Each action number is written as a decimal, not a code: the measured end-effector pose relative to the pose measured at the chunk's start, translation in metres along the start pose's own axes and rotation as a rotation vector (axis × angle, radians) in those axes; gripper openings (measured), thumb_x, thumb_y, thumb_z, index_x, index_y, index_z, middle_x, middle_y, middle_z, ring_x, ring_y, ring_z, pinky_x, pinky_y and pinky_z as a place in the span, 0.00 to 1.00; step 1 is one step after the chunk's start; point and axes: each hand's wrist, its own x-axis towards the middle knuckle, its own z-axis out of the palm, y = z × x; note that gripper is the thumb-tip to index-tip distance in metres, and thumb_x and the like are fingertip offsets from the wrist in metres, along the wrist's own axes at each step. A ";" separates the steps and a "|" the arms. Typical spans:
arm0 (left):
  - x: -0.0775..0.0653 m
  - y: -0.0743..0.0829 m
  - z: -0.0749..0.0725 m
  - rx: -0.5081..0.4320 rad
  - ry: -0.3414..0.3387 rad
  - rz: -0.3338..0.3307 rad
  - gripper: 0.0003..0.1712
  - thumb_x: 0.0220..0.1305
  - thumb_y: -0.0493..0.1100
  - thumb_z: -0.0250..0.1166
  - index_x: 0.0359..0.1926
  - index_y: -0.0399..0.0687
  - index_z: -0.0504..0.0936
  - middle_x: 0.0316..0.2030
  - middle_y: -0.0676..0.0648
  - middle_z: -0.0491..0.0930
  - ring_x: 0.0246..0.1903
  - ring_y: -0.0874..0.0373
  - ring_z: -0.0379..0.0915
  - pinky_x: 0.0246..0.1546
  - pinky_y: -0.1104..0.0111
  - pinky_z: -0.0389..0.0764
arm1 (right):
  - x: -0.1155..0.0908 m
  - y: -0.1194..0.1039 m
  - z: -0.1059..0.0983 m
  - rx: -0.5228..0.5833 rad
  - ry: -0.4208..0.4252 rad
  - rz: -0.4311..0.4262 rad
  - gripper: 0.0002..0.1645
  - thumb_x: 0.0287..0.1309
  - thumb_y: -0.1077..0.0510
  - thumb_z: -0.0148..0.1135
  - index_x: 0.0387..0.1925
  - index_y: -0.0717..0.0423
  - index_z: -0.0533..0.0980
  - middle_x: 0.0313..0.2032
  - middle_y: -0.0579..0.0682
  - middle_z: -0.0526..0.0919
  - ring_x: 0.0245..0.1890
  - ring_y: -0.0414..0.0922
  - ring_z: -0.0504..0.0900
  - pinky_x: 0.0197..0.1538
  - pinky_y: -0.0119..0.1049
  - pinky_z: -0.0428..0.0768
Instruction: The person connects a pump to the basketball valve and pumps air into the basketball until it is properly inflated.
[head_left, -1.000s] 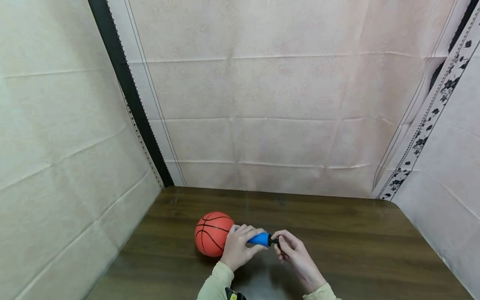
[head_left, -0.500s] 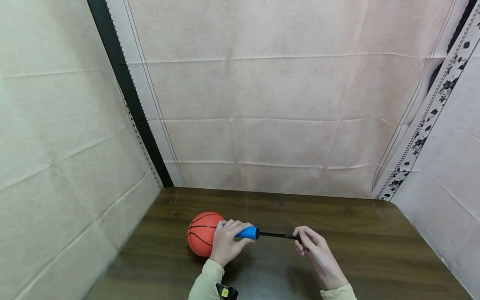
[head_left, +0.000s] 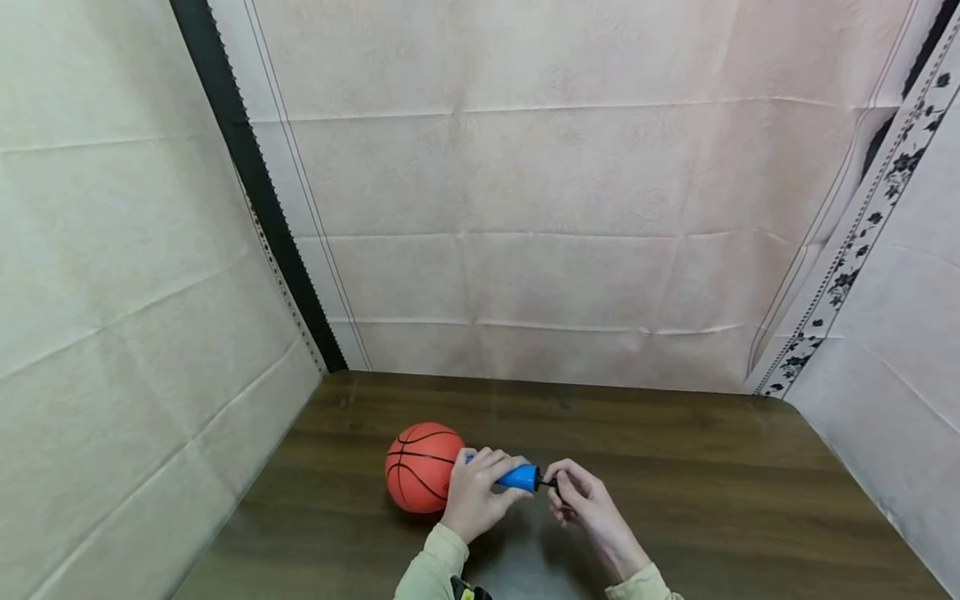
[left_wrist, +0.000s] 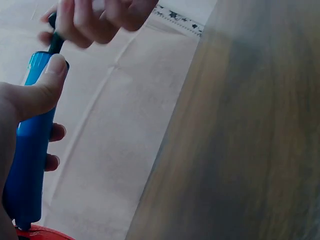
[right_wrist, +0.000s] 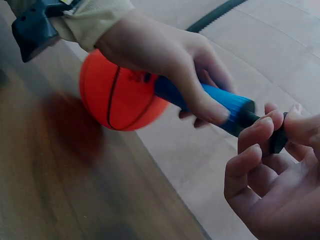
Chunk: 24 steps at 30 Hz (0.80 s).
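A red-orange toy basketball (head_left: 420, 468) with black lines sits on the left of the table. My left hand (head_left: 478, 493) grips the blue barrel of a hand air pump (head_left: 519, 477) beside the ball, fingers curled round it. In the left wrist view the lower end of the pump (left_wrist: 30, 165) meets the ball (left_wrist: 44, 234). My right hand (head_left: 588, 510) pinches the pump's black handle (right_wrist: 278, 137) between thumb and fingers. Only a short length of black rod shows between handle and barrel.
The brown wood-grain table (head_left: 712, 492) stretches to the right and front. Pale cloth walls (head_left: 555, 250) stand at the back and both sides. A black device (right_wrist: 35, 30) is worn on the left wrist.
The right hand drew the handle far out to the right, then pushed it back in toward the barrel. Ball and left hand shifted slightly left, then back right.
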 end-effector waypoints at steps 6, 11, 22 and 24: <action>0.000 -0.004 -0.001 -0.061 -0.025 0.016 0.25 0.44 0.58 0.76 0.46 0.64 0.85 0.35 0.61 0.85 0.37 0.65 0.78 0.44 0.62 0.70 | -0.001 -0.005 -0.001 -0.079 0.011 0.063 0.19 0.73 0.49 0.47 0.47 0.62 0.70 0.27 0.45 0.73 0.23 0.36 0.71 0.30 0.29 0.72; 0.000 -0.016 -0.011 -0.044 0.002 -0.004 0.25 0.44 0.56 0.76 0.47 0.65 0.84 0.36 0.61 0.85 0.38 0.66 0.77 0.45 0.60 0.70 | -0.008 -0.015 -0.015 -0.082 0.035 0.059 0.23 0.73 0.45 0.45 0.48 0.61 0.71 0.29 0.45 0.74 0.26 0.36 0.72 0.33 0.31 0.73; 0.001 -0.018 -0.017 -0.003 0.008 -0.044 0.24 0.44 0.56 0.77 0.46 0.63 0.85 0.35 0.61 0.85 0.37 0.65 0.77 0.43 0.59 0.70 | -0.018 -0.023 -0.038 -0.036 0.009 -0.058 0.13 0.75 0.54 0.43 0.49 0.57 0.71 0.27 0.41 0.72 0.27 0.34 0.72 0.33 0.29 0.73; 0.002 -0.013 -0.014 0.005 0.003 -0.040 0.24 0.44 0.56 0.77 0.46 0.63 0.85 0.35 0.60 0.85 0.37 0.65 0.77 0.43 0.59 0.70 | -0.015 -0.020 -0.035 -0.032 -0.012 -0.068 0.12 0.75 0.55 0.43 0.48 0.55 0.71 0.27 0.41 0.73 0.26 0.34 0.72 0.32 0.28 0.73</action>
